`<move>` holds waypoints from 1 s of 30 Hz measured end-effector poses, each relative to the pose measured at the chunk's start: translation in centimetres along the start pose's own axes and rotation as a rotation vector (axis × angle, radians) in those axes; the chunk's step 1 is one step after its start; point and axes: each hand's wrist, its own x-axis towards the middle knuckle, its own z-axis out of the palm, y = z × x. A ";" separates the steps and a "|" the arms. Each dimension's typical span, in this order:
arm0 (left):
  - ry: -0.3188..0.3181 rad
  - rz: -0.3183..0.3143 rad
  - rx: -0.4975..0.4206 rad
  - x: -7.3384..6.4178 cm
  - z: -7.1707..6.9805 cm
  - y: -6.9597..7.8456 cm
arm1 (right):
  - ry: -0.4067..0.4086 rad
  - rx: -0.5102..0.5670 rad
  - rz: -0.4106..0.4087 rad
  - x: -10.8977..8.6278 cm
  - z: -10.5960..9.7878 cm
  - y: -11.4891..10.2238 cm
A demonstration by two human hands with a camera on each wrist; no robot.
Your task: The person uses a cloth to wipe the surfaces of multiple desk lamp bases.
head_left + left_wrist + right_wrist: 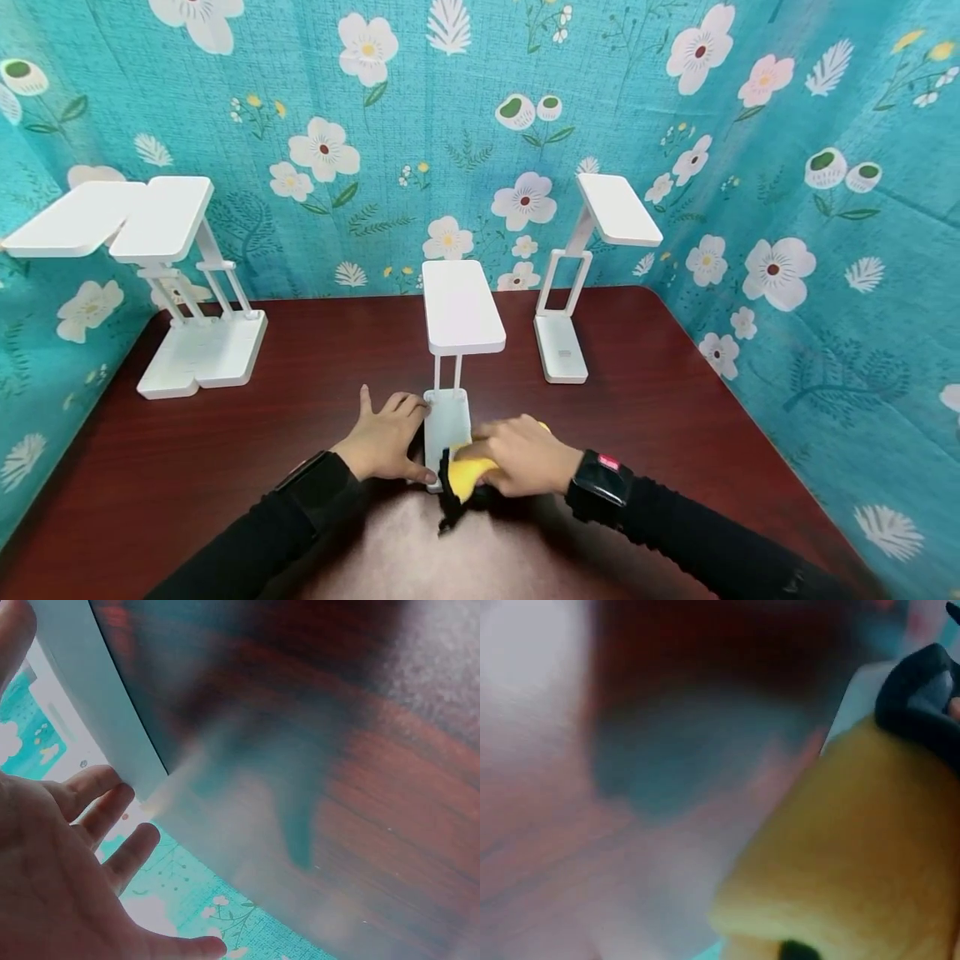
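A white folding desk lamp [447, 421], with a flat panel head [463, 307] on two thin arms, stands near the table's middle. My left hand [382, 437] lies along the left side of its base, fingers spread; in the left wrist view the fingertips [120, 787] touch the base's edge. With my right hand [521, 457] I grip a bunched yellow cloth [465, 477] with black edging, pressed onto the front right of the base. The right wrist view is filled largely by the cloth [855, 847], with the base's pale corner behind it.
Two more white lamps stand side by side at the back left, their bases [221, 346] touching. Another lamp [562, 350] stands at the back right. Behind the dark red wooden table [322, 350] hangs a turquoise floral curtain [420, 125], also along both sides.
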 end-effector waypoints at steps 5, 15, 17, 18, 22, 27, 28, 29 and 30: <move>0.005 -0.017 -0.009 0.1 0.0 -0.1 | 0.055 -0.023 0.125 3.4 0.9 1.8; 0.011 -0.037 0.010 0.1 -0.2 0.5 | 0.043 -0.008 0.067 2.5 0.7 0.5; 0.005 -0.035 0.016 0.1 -0.2 0.5 | 0.030 0.002 0.007 1.6 0.4 -0.3; 0.001 -0.035 0.019 0.1 -0.3 0.5 | 0.024 0.007 -0.014 1.3 0.2 -0.5; 0.003 -0.039 0.023 0.0 -0.4 0.5 | 0.066 -0.030 -0.028 2.0 0.3 -0.3; 0.003 -0.062 0.012 0.0 -0.6 0.5 | 0.182 -0.149 0.031 4.8 1.5 0.9; 0.000 -0.067 0.013 0.1 -0.6 0.6 | 0.190 -0.162 0.044 5.1 1.7 1.0; -0.001 -0.068 0.013 0.1 -0.6 0.7 | 0.194 -0.176 0.052 5.2 1.9 1.0; -0.003 -0.071 0.014 0.2 -0.6 0.7 | 0.192 -0.187 0.056 5.2 1.9 1.0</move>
